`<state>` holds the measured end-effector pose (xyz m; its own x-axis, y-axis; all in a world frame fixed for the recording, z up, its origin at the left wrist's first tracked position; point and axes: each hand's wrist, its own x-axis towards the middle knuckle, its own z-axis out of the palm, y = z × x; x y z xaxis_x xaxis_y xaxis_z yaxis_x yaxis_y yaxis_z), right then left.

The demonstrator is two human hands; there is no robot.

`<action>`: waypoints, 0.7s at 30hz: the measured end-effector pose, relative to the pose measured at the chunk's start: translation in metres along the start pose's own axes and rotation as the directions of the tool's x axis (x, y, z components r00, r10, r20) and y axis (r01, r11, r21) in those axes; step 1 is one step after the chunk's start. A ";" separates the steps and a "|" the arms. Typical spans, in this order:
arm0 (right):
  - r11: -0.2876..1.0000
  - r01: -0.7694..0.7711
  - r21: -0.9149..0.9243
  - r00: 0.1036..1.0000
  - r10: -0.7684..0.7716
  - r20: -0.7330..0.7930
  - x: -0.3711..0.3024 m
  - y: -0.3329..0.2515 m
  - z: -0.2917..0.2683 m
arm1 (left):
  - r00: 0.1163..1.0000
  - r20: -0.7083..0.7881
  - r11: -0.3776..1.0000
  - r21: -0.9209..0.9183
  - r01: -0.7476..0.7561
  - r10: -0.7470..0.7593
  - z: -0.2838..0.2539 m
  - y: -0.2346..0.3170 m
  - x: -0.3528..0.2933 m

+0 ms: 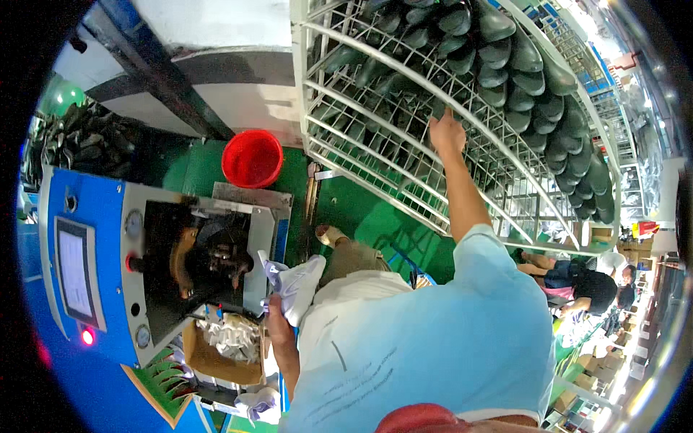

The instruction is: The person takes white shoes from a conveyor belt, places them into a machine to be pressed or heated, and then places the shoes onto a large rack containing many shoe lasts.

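My left hand point(280, 328), low and left of centre, is closed around a white and lavender shoe upper point(299, 285). The upper is beside the opening of a blue machine point(108, 289). My right arm stretches far forward to a white wire rack point(375, 54). There my right hand point(449, 135) is over the bars, thumb and a finger apart, close to dark shoe lasts point(438, 108) on a lower shelf. Whether its fingertips touch one is too small to tell. Many more dark lasts point(527, 54) hang along the rack's upper side.
A red bucket point(253, 159) stands on the green floor between machine and rack. Below the machine's opening, a cardboard box point(220, 361) holds white scraps. Another white and lavender upper point(258, 404) lies nearby. Dark items point(86, 141) are heaped far left. Another person point(592, 292) is at the right.
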<state>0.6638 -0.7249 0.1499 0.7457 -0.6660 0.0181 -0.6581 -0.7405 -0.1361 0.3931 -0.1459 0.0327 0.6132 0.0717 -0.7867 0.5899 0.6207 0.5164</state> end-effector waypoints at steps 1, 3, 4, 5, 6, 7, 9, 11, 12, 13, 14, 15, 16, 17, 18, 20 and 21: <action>0.996 -0.072 0.054 0.988 0.064 0.137 0.034 0.009 0.006 | 1.000 0.006 1.000 0.022 0.007 -0.007 0.010 0.001 0.003; 0.948 0.199 -0.248 0.980 -0.191 0.056 0.084 0.039 0.048 | 0.999 0.035 0.985 0.168 -0.024 0.018 0.040 0.008 -0.005; 0.916 0.243 -0.318 0.966 -0.197 0.170 0.088 0.030 0.053 | 0.997 0.054 0.954 0.292 -0.070 0.057 0.061 0.017 -0.019; 0.919 0.235 -0.315 0.961 -0.172 0.215 0.094 0.027 0.055 | 0.997 0.056 0.952 0.296 -0.070 0.056 0.085 0.030 -0.034; 0.947 0.190 -0.257 0.962 -0.128 0.240 0.098 0.024 0.053 | 0.999 0.037 0.952 0.305 -0.019 0.008 0.111 0.044 -0.048; 0.976 0.147 -0.161 0.953 -0.096 0.286 0.092 0.011 0.044 | 1.000 0.008 0.953 0.303 0.026 -0.030 0.124 0.050 -0.055; 1.000 0.013 0.016 0.929 -0.018 0.370 0.078 -0.011 0.016 | 0.999 -0.040 0.953 0.301 -0.020 0.034 0.111 0.041 -0.044; 0.980 -0.059 0.188 0.950 -0.002 0.312 0.079 -0.008 0.005 | 0.994 0.015 0.905 0.414 -0.101 0.104 0.091 0.042 -0.041; 0.973 -0.074 0.220 0.956 0.007 0.293 0.078 -0.015 -0.001 | 0.995 -0.020 0.903 0.421 -0.085 0.102 0.072 0.040 -0.040; 0.965 -0.087 0.246 0.961 0.016 0.276 0.076 -0.025 -0.003 | 0.989 -0.077 0.944 0.316 -0.094 0.124 0.051 0.032 -0.040; 0.959 -0.108 0.263 0.967 0.039 0.253 0.073 -0.037 -0.008 | 0.980 -0.133 0.972 0.205 -0.119 0.148 0.029 0.024 -0.040; 0.958 -0.121 0.259 0.974 0.065 0.216 0.064 -0.050 -0.014 | 0.968 -0.210 0.950 0.305 -0.070 0.138 -0.012 0.022 -0.049; 0.960 -0.130 0.248 0.979 0.084 0.185 0.047 -0.059 -0.021 | 0.956 -0.266 0.910 0.415 -0.001 0.122 -0.041 0.029 -0.058; 0.997 -0.027 0.075 0.998 0.031 -0.053 0.055 -0.048 0.010 | 0.906 -0.360 0.914 0.402 -0.065 0.222 -0.064 0.015 -0.076; 0.993 0.093 0.073 0.969 -0.074 -0.235 0.033 -0.050 0.023 | 0.908 -0.373 0.816 0.574 0.065 0.190 -0.093 0.020 -0.106; 0.934 0.356 0.035 0.841 -0.304 -0.446 -0.014 -0.068 0.047 | 0.867 -0.342 0.928 0.226 -0.297 0.361 -0.126 0.005 -0.156; 0.876 0.481 0.031 0.777 -0.409 -0.478 -0.039 -0.076 0.061 | 0.836 -0.298 0.872 -0.025 -0.489 0.461 -0.140 0.009 -0.181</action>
<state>0.6915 -0.6374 0.0997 0.7989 -0.2571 0.5437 -0.2146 -0.9664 -0.1416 0.2141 -0.0439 0.1321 0.6279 0.5785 -0.5207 0.2010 0.5259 0.8265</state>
